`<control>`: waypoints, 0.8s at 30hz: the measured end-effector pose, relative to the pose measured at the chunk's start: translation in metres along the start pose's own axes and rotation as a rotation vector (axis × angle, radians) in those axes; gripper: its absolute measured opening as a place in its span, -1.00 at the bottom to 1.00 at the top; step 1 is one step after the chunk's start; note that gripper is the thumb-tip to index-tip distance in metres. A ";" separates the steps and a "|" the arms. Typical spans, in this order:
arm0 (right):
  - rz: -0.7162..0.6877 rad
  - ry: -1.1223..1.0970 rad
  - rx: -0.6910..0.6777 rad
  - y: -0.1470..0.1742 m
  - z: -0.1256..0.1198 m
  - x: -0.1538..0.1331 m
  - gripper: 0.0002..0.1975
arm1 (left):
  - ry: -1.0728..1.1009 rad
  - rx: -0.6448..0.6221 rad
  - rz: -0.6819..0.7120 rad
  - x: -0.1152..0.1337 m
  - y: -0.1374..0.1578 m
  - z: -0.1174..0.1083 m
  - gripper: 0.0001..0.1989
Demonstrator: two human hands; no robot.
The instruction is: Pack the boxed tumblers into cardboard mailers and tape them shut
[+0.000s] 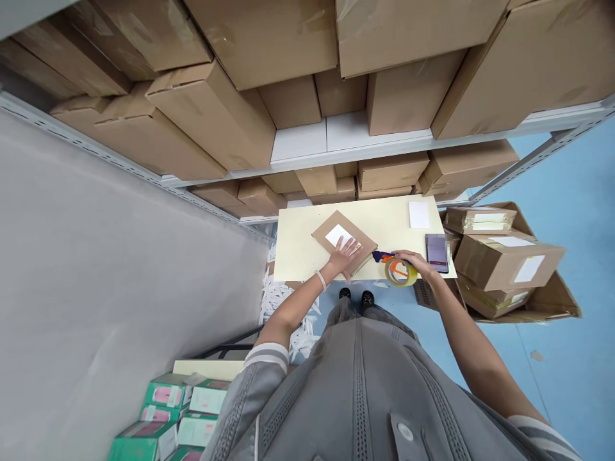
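Observation:
A flat cardboard box [331, 223] lies turned at an angle on the cream table [298, 256], with a white label [336, 235] on its top face. My left hand [344, 256] rests on it, fingers spread over the label's lower right part. In my right hand [414, 260] is a tape dispenser [384, 257], blue and orange, carrying a roll of yellowish tape [407, 280]. The dispenser's blue end is close to the box's right corner; whether tape runs between them is too small to tell.
A phone [436, 251] and a white paper stack [418, 214] lie on the table's right side. Behind stands a shelf [307, 142] full of cardboard boxes. Taped parcels [504, 259] fill a large carton at right. Green boxes [158, 416] are lower left; paper scraps [302, 336] litter the floor.

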State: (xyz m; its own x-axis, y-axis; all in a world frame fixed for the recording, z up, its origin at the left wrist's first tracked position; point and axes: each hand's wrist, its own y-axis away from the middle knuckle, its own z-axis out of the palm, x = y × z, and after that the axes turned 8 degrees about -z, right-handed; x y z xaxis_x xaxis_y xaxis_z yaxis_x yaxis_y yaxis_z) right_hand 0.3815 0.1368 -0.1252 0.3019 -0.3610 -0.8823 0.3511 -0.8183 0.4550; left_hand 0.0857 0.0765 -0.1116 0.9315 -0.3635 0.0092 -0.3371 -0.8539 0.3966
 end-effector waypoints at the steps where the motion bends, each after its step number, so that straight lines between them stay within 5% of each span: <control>1: 0.006 0.012 -0.023 -0.002 -0.002 -0.002 -0.67 | -0.001 0.008 0.041 -0.005 -0.001 0.001 0.10; 9: 0.053 0.096 -0.109 -0.014 -0.016 -0.018 -0.65 | 0.008 0.060 0.070 -0.012 0.002 0.014 0.03; 16: 0.046 0.229 -0.396 -0.072 -0.029 -0.047 -0.68 | 0.043 0.068 0.066 -0.015 -0.003 0.018 0.10; 24: -0.038 0.429 -0.473 -0.088 -0.014 -0.067 -0.71 | 0.067 0.032 0.050 -0.015 -0.005 0.019 0.14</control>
State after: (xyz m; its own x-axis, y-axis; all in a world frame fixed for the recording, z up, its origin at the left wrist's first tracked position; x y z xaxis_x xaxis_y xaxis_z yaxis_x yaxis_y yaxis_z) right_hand 0.3431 0.2396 -0.1049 0.5752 -0.0446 -0.8168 0.6920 -0.5059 0.5149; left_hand 0.0710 0.0792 -0.1310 0.9200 -0.3815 0.0902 -0.3870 -0.8471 0.3643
